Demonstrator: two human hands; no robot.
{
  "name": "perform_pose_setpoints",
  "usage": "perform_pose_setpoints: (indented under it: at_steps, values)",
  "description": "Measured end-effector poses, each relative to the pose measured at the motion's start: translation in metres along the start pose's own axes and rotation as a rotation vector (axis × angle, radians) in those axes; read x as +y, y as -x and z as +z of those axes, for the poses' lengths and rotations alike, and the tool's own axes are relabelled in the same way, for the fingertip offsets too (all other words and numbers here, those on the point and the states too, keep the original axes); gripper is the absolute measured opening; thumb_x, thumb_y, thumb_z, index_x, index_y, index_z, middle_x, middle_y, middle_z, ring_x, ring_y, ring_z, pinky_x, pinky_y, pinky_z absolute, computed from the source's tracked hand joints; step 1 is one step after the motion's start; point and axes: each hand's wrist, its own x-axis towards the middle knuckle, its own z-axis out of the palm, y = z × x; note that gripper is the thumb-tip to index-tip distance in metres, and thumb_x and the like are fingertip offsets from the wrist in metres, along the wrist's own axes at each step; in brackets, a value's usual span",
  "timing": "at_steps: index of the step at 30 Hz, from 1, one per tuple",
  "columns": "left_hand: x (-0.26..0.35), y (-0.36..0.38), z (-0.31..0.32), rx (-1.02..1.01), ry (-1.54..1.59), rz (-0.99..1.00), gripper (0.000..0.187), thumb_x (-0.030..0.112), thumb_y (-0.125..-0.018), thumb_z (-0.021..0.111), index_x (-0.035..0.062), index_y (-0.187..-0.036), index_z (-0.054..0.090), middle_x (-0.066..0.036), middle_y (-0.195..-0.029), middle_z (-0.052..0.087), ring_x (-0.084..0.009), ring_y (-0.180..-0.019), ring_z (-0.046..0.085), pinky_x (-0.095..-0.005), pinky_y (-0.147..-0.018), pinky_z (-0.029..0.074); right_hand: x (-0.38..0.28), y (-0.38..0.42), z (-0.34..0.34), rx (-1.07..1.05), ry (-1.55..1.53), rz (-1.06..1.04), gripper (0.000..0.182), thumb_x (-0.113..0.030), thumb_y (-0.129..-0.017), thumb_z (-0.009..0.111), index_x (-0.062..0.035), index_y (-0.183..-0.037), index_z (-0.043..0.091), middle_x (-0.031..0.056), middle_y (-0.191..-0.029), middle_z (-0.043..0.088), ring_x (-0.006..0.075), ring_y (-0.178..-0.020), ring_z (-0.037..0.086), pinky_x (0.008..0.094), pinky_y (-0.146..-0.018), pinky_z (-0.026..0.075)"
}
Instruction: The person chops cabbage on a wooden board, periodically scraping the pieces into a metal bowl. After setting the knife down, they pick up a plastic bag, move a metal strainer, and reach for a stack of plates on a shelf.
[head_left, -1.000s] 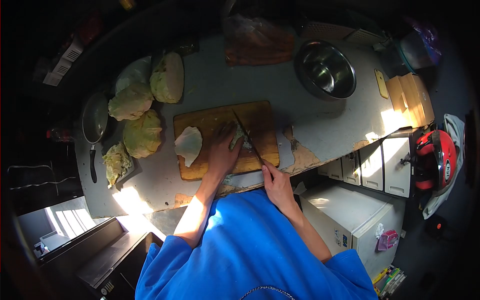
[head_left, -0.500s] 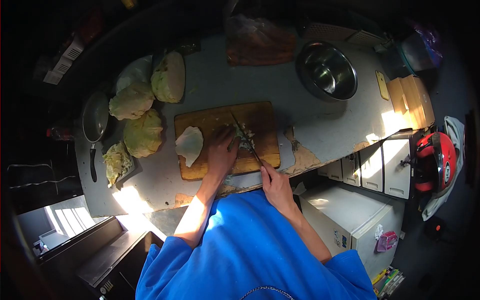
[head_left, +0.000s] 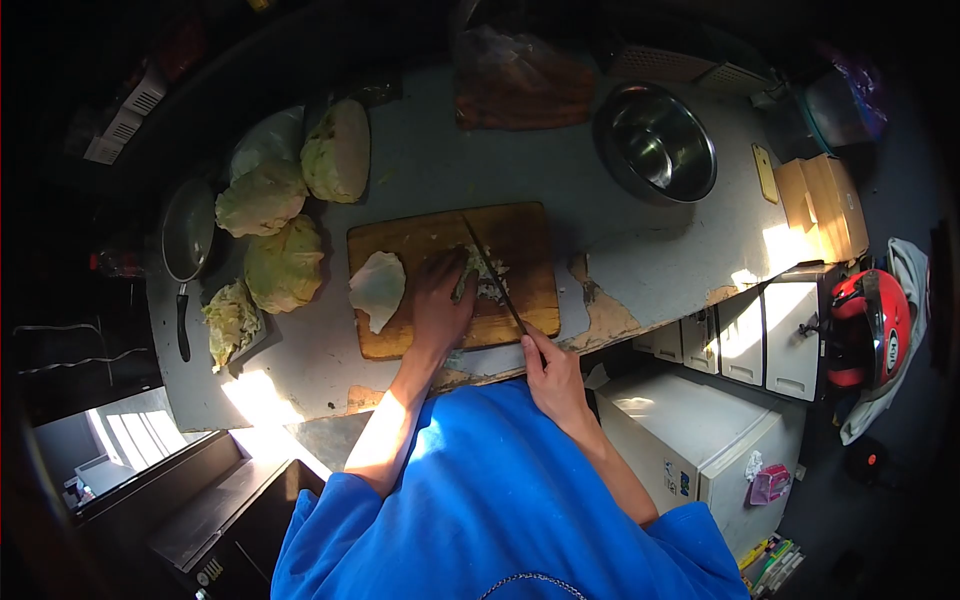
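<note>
My right hand (head_left: pixel 553 378) is wrapped round the handle of a long knife (head_left: pixel 503 291), whose blade slants away over the wooden cutting board (head_left: pixel 395 235). Under the curled fingers of my left hand (head_left: pixel 441 310) a green piece of cabbage (head_left: pixel 464 287) is held against the board, just left of the blade. Finely chopped cabbage (head_left: pixel 497 268) lies around the blade. A flat pale cabbage leaf (head_left: pixel 378 291) rests on the board's left part, beside my left hand. My left fingertips are dark and partly hidden.
Several cabbages (head_left: pixel 285 266) and a loose leafy piece (head_left: pixel 231 326) sit at the left, near a frying pan (head_left: pixel 188 235). A steel bowl (head_left: pixel 655 143), a bag of reddish-orange food (head_left: pixel 524 92), a phone (head_left: pixel 765 173) and a cardboard box (head_left: pixel 823 207) stand farther off.
Both hands stay almost in place, with the knife beside the left fingers. The blade seems shifted very slightly; the whole view has moved a little.
</note>
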Motion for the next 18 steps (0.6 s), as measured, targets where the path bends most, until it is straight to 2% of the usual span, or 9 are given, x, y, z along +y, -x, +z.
perform_pose_setpoints:
  at_steps: [5,7,8,10,13,18]
  values:
    - [0.001,-0.019,-0.006,0.038,0.001,-0.021,0.023,0.008,-0.087,0.068,0.001,-0.108,0.074,-0.015,-0.12,0.07,-0.038,-0.114,0.059,-0.0454,-0.099,0.048,-0.001,-0.001,-0.003,-0.009,-0.041,0.067,0.032,-0.026,-0.104,0.055,-0.0059,-0.125,0.066,0.0278,-0.076,0.065,0.0418,-0.074,0.07,0.0393,-0.063,0.052]
    - [-0.003,-0.029,-0.007,-0.113,-0.055,-0.014,0.024,0.014,-0.088,0.068,0.0066,-0.111,0.075,-0.012,-0.116,0.071,-0.0361,-0.111,0.059,-0.0446,-0.102,0.044,0.005,-0.002,-0.003,0.001,-0.076,0.083,0.032,-0.028,-0.105,0.054,-0.0069,-0.125,0.067,0.0269,-0.074,0.064,0.0378,-0.068,0.07,0.0374,-0.062,0.05]
    - [-0.004,-0.033,-0.007,-0.11,-0.054,-0.015,0.024,0.014,-0.088,0.068,0.0066,-0.111,0.075,-0.012,-0.116,0.071,-0.0361,-0.111,0.059,-0.0446,-0.102,0.044,0.009,-0.002,-0.003,0.001,-0.074,0.08,0.032,-0.028,-0.105,0.054,-0.0069,-0.125,0.067,0.0269,-0.074,0.064,0.0378,-0.068,0.07,0.0374,-0.062,0.05]
    - [-0.004,-0.041,-0.009,-0.255,-0.144,0.036,0.02,0.014,-0.087,0.068,0.0073,-0.104,0.076,-0.011,-0.11,0.072,-0.0359,-0.109,0.058,-0.0466,-0.101,0.043,0.013,-0.003,-0.003,0.01,-0.078,0.083,0.032,-0.028,-0.105,0.054,-0.0067,-0.125,0.067,0.0265,-0.073,0.064,0.035,-0.065,0.07,0.0375,-0.062,0.05]
    - [0.0,-0.042,-0.009,-0.216,-0.205,0.009,0.017,0.014,-0.085,0.069,0.0064,-0.098,0.076,-0.01,-0.107,0.072,-0.0359,-0.108,0.058,-0.0477,-0.097,0.043,0.007,-0.002,-0.007,-0.035,-0.085,0.145,0.032,-0.028,-0.106,0.053,-0.0065,-0.125,0.067,0.0266,-0.074,0.064,0.0344,-0.067,0.07,0.0372,-0.064,0.051]
    - [0.0,-0.03,-0.003,-0.166,-0.202,-0.046,0.015,0.016,-0.086,0.07,0.0065,-0.095,0.076,-0.009,-0.104,0.071,-0.035,-0.107,0.057,-0.0467,-0.096,0.043,0.003,0.001,-0.002,-0.043,-0.106,0.131,0.032,-0.028,-0.106,0.053,-0.0055,-0.125,0.066,0.0273,-0.078,0.066,0.0347,-0.072,0.071,0.0365,-0.067,0.052]
